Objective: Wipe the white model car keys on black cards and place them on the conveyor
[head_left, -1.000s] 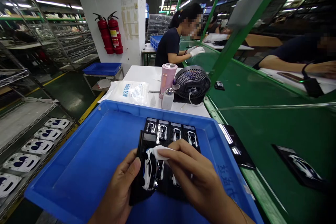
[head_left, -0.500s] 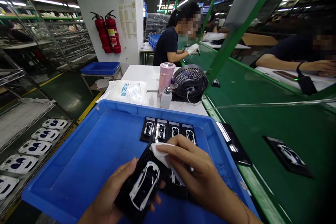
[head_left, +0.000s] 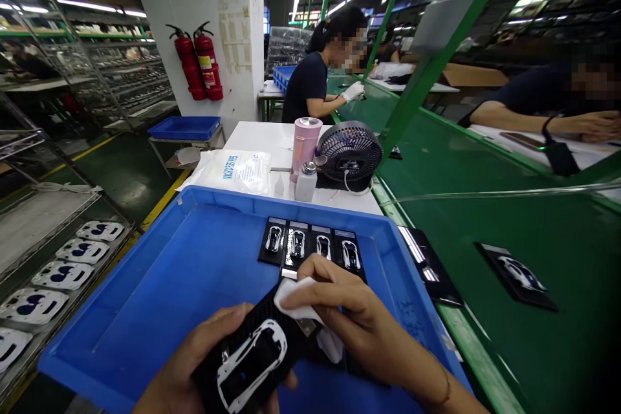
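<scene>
My left hand grips a black card with a white car-shaped part on it, tilted over the blue tray. My right hand pinches a small white cloth and presses it on the card's upper end. Behind my hands, several more black cards with white car parts lie in a row in the tray.
A pink cup, a small bottle, a black fan and a white packet stand on the white table beyond the tray. Black cards lie on the green conveyor at right. Two other people sit further along the line. Racks of parts are at left.
The card in my left hand has tipped further over to the left and come lower and nearer. My right hand with the cloth has followed. The card on the conveyor has drifted away.
</scene>
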`<state>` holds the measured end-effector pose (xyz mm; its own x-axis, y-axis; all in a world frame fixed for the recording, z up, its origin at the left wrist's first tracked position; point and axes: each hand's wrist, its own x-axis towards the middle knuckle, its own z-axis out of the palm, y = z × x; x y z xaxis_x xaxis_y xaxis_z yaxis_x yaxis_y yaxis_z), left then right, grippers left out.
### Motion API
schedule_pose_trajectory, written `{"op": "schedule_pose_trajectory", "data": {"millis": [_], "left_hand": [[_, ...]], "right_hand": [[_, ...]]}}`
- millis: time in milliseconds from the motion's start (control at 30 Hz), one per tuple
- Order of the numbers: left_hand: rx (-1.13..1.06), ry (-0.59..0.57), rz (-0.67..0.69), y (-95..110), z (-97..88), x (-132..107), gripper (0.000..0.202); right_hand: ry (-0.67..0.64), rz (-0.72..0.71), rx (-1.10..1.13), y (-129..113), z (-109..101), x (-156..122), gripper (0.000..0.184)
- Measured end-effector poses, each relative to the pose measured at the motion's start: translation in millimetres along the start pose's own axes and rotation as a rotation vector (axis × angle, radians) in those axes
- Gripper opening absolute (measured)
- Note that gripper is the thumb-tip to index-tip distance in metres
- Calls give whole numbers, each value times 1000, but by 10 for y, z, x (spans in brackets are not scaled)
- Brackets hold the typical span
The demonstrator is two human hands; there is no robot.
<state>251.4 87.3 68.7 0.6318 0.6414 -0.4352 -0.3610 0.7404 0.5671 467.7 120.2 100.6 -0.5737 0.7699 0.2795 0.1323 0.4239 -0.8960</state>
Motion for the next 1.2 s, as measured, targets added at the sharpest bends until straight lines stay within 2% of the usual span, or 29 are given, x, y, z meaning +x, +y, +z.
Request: {"op": "schedule_pose_trajectory", "data": {"millis": [100,300,433,533,633,800,900,1100,1200], "left_hand": [[-38,21,42,33,-15,-11,48],[-158,164,132,123,26,26,45],[-305,245,220,153,101,139,35],[-424,332,277,153,154,213,32],[-464,386,307,133,188,249,33],[-478,387,301,106,219,257,29],[-480,392,292,98,238,256,26],[-493,380,296,62,238,265,24],[-524,374,287,57,226,256,24]], "right_hand": [[-69,56,-8,1,-82,-33,31],[209,34,-95,56,-175,-49,25],[257,57,-122,64,-109,-45,25],[283,23,-167,48,-37,-51,25],[265,-41,-165,28,47,-55,28],[148,-75,-94,-10,174,-39,34],[124,-91,-94,-29,220,-20,36],[14,-43,-272,-18,244,-23,39],[41,-31,-341,15,202,-41,36]]}}
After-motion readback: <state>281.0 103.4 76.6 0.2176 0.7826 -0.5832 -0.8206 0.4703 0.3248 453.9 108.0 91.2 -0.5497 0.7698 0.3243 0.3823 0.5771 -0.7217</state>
